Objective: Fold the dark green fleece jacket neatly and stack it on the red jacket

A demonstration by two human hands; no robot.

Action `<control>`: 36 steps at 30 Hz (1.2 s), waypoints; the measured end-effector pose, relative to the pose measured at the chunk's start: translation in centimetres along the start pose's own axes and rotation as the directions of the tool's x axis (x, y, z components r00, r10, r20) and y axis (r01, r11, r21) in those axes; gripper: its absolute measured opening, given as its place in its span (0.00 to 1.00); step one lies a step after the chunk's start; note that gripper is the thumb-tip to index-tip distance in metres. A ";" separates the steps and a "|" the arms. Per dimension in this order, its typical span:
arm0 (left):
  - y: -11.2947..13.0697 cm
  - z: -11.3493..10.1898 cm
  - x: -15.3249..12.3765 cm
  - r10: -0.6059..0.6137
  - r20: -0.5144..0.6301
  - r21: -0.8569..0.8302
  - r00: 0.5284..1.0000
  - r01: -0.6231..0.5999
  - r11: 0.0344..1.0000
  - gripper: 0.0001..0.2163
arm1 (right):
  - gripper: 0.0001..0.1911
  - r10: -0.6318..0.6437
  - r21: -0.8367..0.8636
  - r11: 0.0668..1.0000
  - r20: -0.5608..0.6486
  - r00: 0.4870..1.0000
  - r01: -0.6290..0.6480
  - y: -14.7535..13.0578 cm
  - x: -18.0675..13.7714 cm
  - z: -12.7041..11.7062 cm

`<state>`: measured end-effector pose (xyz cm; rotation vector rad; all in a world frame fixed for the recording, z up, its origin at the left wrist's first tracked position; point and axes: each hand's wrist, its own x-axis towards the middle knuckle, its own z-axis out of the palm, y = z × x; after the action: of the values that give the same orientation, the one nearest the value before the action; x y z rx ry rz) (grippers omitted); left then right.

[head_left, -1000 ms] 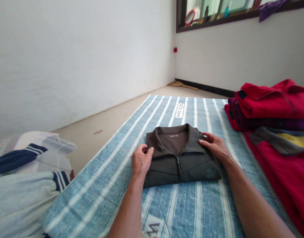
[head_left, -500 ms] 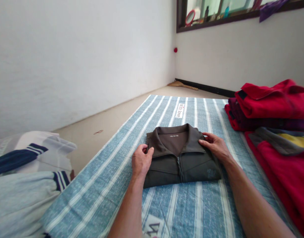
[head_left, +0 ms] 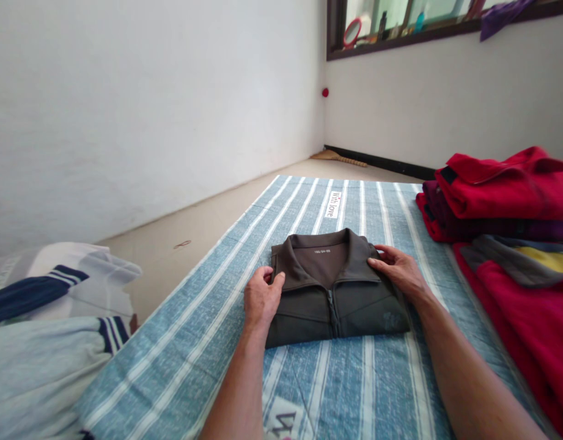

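A dark grey-green zip jacket (head_left: 304, 308) lies folded into a rectangle on the blue-and-white striped bed cover (head_left: 208, 318), its collar at the far side and its zip running down the middle. At the jacket's left edge, beside the collar, my left hand (head_left: 263, 296) pinches the cloth between thumb and fingers. My right hand (head_left: 398, 269) grips the opposite edge the same way, thumb on top and fingers behind. Parts of the fingers on both hands are hidden by the cloth.
Folded red and purple garments (head_left: 505, 189) are stacked on the right, with a red, grey and yellow garment (head_left: 519, 305) nearer. At lower left lie a pale sweatshirt (head_left: 43, 366) and a navy striped cuff (head_left: 38, 296). A small mirror (head_left: 352, 32) stands on the windowsill.
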<state>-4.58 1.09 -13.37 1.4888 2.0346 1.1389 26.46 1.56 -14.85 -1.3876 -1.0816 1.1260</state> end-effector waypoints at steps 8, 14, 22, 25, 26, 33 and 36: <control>0.2 -0.1 -0.1 0.000 0.005 0.003 1.000 0.000 1.000 0.12 | 0.31 0.000 0.009 1.000 0.009 1.000 0.000 0.1 0.1 0.0; 0.3 -0.2 -0.1 0.000 0.009 0.007 1.000 0.000 1.000 0.11 | 0.31 0.006 0.036 0.999 0.030 1.000 -0.007 0.0 0.0 0.1; 0.4 -0.2 -0.2 -0.004 0.012 0.014 1.000 0.004 1.000 0.11 | 0.31 0.006 0.006 1.000 0.016 1.000 -0.006 -0.1 0.0 0.0; 0.6 -0.3 -0.2 -0.005 0.013 0.018 1.000 0.005 1.000 0.11 | 0.31 0.007 0.002 1.000 0.006 1.000 -0.007 -0.1 -0.1 0.0; 0.6 -0.3 -0.3 -0.005 0.012 0.020 1.000 0.004 1.000 0.11 | 0.31 0.003 0.000 1.000 0.004 1.000 -0.003 -0.1 -0.1 0.0; 0.6 -0.3 -0.3 0.003 0.012 0.026 1.000 -0.003 1.000 0.10 | 0.31 -0.016 -0.021 1.000 0.001 1.000 0.016 0.0 -0.1 0.0; 0.5 -0.3 -0.3 0.003 0.011 0.024 1.000 -0.003 1.000 0.11 | 0.32 -0.014 -0.031 0.999 -0.003 1.000 0.013 0.1 0.0 -0.1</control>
<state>-4.37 0.79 -12.84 1.5063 2.0466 1.1092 26.51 1.51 -14.90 -1.4035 -1.1083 1.1012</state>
